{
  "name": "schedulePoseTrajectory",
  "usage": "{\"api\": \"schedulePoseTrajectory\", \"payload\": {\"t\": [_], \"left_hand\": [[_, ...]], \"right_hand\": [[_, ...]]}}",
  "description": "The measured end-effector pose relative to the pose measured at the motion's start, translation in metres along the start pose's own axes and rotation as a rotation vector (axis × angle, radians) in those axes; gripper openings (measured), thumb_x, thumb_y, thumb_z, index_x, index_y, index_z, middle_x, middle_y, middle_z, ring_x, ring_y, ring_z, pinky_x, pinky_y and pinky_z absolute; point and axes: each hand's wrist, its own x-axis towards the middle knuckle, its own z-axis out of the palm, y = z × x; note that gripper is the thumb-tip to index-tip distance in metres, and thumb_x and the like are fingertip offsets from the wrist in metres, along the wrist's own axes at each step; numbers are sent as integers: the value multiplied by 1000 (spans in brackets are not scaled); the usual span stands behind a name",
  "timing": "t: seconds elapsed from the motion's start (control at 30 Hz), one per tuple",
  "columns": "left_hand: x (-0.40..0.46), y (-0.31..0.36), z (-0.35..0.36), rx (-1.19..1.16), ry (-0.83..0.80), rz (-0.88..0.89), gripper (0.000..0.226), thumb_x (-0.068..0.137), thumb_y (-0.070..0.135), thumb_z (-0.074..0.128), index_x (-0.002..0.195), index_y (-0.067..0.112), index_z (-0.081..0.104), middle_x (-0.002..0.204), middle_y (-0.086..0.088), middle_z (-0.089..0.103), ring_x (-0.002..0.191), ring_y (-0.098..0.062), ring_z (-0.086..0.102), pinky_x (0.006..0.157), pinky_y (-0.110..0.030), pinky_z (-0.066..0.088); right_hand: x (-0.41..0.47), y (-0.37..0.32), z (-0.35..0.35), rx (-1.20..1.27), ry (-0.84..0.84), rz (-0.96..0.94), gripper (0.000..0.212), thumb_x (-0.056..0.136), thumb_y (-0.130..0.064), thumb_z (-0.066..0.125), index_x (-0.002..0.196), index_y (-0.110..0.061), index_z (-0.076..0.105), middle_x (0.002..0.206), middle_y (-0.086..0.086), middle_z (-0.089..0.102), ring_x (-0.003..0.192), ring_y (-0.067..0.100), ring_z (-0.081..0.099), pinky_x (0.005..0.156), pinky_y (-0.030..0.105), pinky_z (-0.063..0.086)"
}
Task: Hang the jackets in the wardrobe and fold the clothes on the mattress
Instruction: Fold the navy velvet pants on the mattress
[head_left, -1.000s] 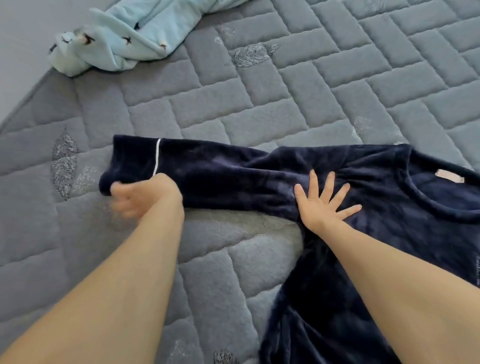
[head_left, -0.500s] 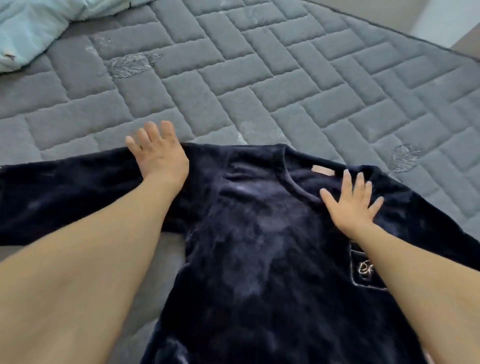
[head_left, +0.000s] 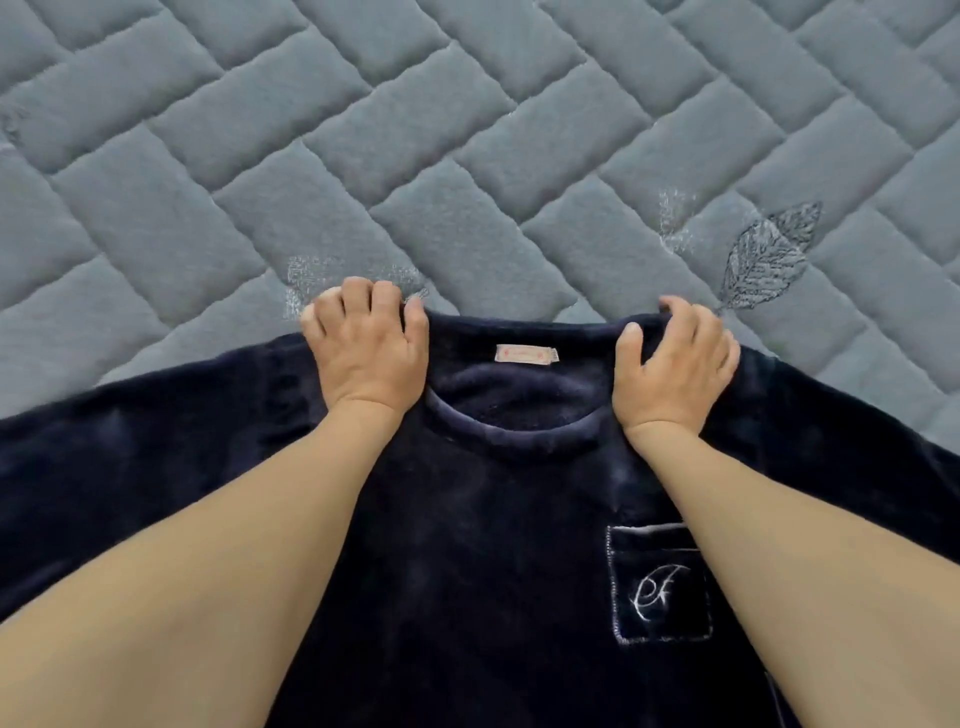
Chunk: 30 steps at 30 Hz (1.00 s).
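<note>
— Grey quilted mattress (head_left: 467, 156); navy fleece top (head_left: 467, 545) lies flat on it, front up, pocket (head_left: 660, 582) showing. Step?
— Folding, squaring-up stage. Left hand (head_left: 363, 348) and right hand (head_left: 675, 364) each pinch a shoulder beside the collar (head_left: 514, 426).
— Next?
— Probably sleeves inward; keep the shoulders level.

Bedroom at home: quilted grey mattress (head_left: 363, 156) (leaf embroidery (head_left: 769, 257)).

A leaf motif (head_left: 770, 257) is stitched into grey quilting.
</note>
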Motion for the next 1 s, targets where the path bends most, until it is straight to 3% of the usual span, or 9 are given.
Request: {"api": "schedulePoseTrajectory", "payload": {"t": [0.1, 0.27, 0.4, 0.53, 0.7, 0.73, 0.9, 1.0], "left_hand": [[9, 5, 1, 47, -34, 13, 46, 101, 40, 24, 87, 14, 58, 103, -7, 52, 99, -33, 39, 97, -47, 27], [25, 6, 4, 71, -28, 47, 48, 103, 37, 25, 77, 14, 58, 94, -5, 52, 91, -30, 37, 86, -42, 22], [26, 5, 5, 87, -11, 74, 46, 104, 35, 31, 81, 11, 62, 96, -8, 55, 94, -34, 41, 86, -44, 22], [29, 2, 6, 96, -16, 87, 53, 104, 43, 25, 83, 13, 63, 98, -8, 55, 97, -34, 42, 87, -46, 25], [41, -3, -25, 71, -252, 135, 62, 102, 58, 20, 105, 16, 66, 120, -13, 50, 117, -39, 40, 99, -51, 27], [37, -7, -36, 29, -232, 156, 62, 102, 58, 23, 103, 15, 66, 120, -14, 50, 117, -39, 41, 98, -50, 27], [-83, -34, -86, -103, 253, 313, 44, 103, 43, 42, 78, 11, 57, 101, -11, 55, 92, -34, 47, 84, -45, 30], [-163, -48, -93, 22, 110, 337, 45, 99, 40, 39, 74, 12, 64, 98, -2, 59, 91, -30, 50, 89, -48, 33]], "right_hand": [[12, -1, -2, -38, -34, 5, 40, 88, -42, 40, 103, -10, 57, 110, 13, 55, 110, 37, 49, 105, 52, 32], [17, 0, 3, -74, -70, -2, 37, 87, -43, 41, 97, -11, 57, 107, 13, 54, 109, 35, 46, 102, 50, 32], [16, 1, 5, -78, -51, -21, 35, 92, -41, 42, 96, -11, 58, 108, 13, 54, 109, 35, 46, 101, 48, 30], [19, 6, 12, -62, 27, -28, 36, 97, -42, 41, 93, -11, 59, 106, 12, 55, 105, 34, 48, 97, 45, 30], [16, 3, -10, 53, 37, -49, 40, 102, -39, 41, 101, -3, 58, 115, 18, 54, 110, 37, 48, 97, 43, 29], [14, 2, -20, 119, 46, -88, 40, 102, -37, 42, 102, 0, 58, 115, 20, 54, 109, 38, 49, 96, 42, 30], [-58, 20, -98, 290, 135, -277, 28, 97, -26, 51, 84, -2, 60, 103, 15, 59, 96, 31, 52, 87, 38, 35], [-115, 42, -132, 183, -24, -333, 33, 89, -28, 49, 74, -4, 66, 105, 11, 65, 99, 33, 59, 91, 45, 40]]}}
